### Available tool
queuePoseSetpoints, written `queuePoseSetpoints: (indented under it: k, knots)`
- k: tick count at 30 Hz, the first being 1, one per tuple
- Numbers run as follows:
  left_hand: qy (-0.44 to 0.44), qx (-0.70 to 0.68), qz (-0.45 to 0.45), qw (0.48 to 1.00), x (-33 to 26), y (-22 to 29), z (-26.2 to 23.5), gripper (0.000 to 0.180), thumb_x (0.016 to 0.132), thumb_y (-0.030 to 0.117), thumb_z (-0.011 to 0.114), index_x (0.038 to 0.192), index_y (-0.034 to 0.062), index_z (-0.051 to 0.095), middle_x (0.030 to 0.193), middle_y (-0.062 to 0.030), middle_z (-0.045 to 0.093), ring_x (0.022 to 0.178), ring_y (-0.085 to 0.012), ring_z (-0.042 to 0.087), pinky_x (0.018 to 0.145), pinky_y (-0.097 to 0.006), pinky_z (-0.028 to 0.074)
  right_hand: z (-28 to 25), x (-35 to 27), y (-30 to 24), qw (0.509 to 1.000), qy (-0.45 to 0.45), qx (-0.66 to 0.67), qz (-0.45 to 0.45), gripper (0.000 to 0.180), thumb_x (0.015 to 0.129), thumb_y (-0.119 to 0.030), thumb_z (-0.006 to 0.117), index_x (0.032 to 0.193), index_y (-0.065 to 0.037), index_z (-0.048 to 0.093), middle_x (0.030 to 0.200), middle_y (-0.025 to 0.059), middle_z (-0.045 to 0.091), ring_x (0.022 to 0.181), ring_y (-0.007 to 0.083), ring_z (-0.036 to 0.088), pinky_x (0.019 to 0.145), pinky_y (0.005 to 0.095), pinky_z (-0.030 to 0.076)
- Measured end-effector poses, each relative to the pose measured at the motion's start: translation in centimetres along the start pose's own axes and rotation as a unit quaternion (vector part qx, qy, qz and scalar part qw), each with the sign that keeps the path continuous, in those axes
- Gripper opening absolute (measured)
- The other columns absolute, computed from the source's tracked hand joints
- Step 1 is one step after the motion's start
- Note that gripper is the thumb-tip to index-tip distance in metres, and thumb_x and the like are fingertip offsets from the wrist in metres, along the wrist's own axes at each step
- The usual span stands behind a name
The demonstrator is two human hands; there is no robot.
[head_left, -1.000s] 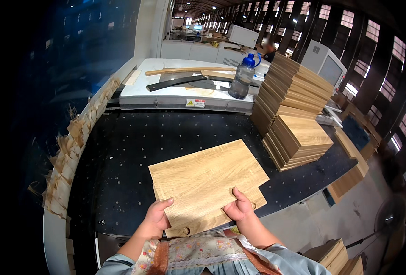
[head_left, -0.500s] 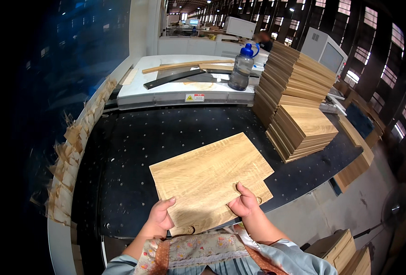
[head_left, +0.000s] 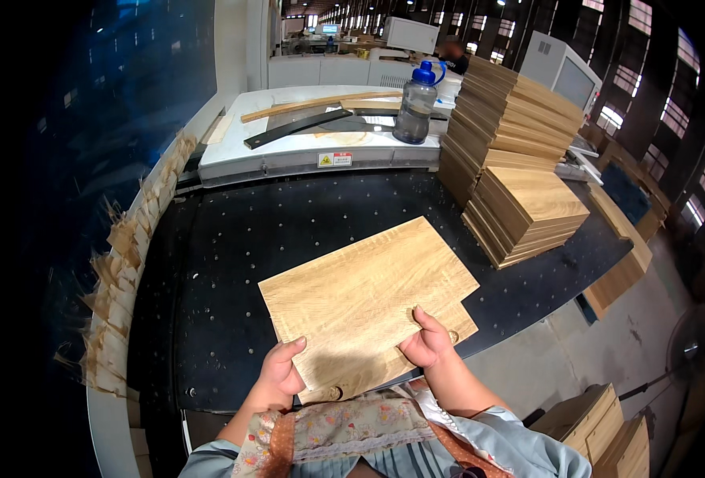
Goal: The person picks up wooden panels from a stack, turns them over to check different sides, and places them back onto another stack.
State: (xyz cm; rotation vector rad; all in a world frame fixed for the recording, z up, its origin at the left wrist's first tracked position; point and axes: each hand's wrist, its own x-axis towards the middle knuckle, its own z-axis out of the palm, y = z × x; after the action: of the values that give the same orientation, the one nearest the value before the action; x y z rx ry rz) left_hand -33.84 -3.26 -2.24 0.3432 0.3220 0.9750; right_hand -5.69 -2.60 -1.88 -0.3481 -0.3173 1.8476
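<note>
Two light wood-grain boards overlap in front of me, held above the dark table close to my body. The upper board (head_left: 368, 295) lies skewed over the lower board (head_left: 462, 319), which shows along the near and right edges with a round hole near each visible corner. My left hand (head_left: 282, 368) is closed on the near left corner, thumb on top. My right hand (head_left: 428, 341) grips the near right side, its thumb pressed on the upper face. The fingers under the boards are hidden.
A tall board stack (head_left: 512, 115) and a lower stack (head_left: 532, 195) stand on the black dotted table (head_left: 225, 239) at the right. Behind are a blue-lidded water bottle (head_left: 416, 107) and a dark strip (head_left: 297, 129). Torn brush-like flaps (head_left: 121, 255) line the left. A person (head_left: 453, 54) is far off.
The view has tipped slightly, so the background sits a little higher. Both hands keep their grip; the lower board shows slightly more along the near edge.
</note>
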Motion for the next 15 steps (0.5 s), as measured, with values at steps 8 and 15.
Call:
queuePoseSetpoints:
  k: [8, 15]
  knots:
    - [-0.014, 0.001, 0.004, 1.0, -0.11, -0.15, -0.31, 0.057, 0.085, 0.012, 0.058, 0.134, -0.0049, 0.034, 0.127, -0.0227, 0.049, 0.116, -0.0349, 0.052, 0.097, -0.049, 0.043, -0.05, -0.01, 0.18, 1.0, 0.004, -0.012, -0.027, 0.058, 0.089, -0.021, 0.059, 0.136, -0.001, 0.034, 0.137, 0.0167, 0.044, 0.128, 0.0324, 0.04, 0.108, 0.0496, 0.028]
    - [0.009, 0.024, 0.009, 1.0, -0.41, -0.02, -0.4, 0.057, 0.085, 0.013, 0.059, 0.133, -0.0058, 0.034, 0.127, -0.0225, 0.05, 0.116, -0.0341, 0.052, 0.097, -0.048, 0.043, 0.61, -0.23, 0.28, 1.0, 0.007, 0.0, -0.008, 0.057, 0.089, -0.022, 0.059, 0.136, -0.001, 0.035, 0.137, 0.0165, 0.044, 0.128, 0.0325, 0.041, 0.108, 0.0494, 0.028]
